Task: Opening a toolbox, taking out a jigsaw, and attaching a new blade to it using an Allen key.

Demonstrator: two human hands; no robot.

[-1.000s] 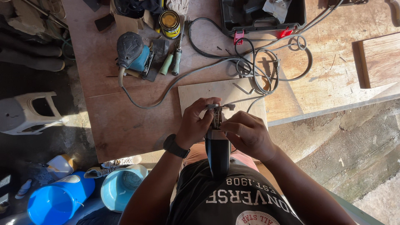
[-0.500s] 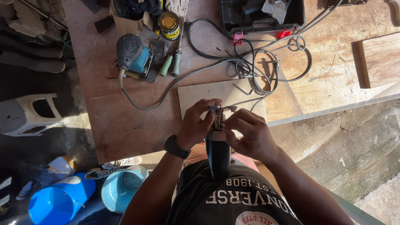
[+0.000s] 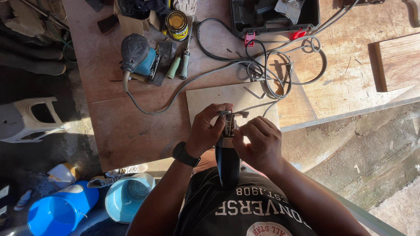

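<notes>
Left hand (image 3: pixel 205 129), a black watch on its wrist, curls its fingers around the metal front end of a dark blue, long-bodied power tool (image 3: pixel 227 159), thumb and fingertips pinching a small grey metal key (image 3: pixel 234 114) at the tip. Right hand (image 3: pixel 258 144) wraps the same front end from the other side, clenched on it. That tool sits against the person's belly, above the near edge of the worn plywood worktop (image 3: pixel 131 126); its long axis runs straight away from the body, nose pointing toward a pale rectangular plywood offcut (image 3: pixel 210 98). Beyond lie a looped grey cable (image 3: pixel 280 70), a blue-and-black sander (image 3: pixel 138 57) and an open black plastic case (image 3: pixel 262 19).
</notes>
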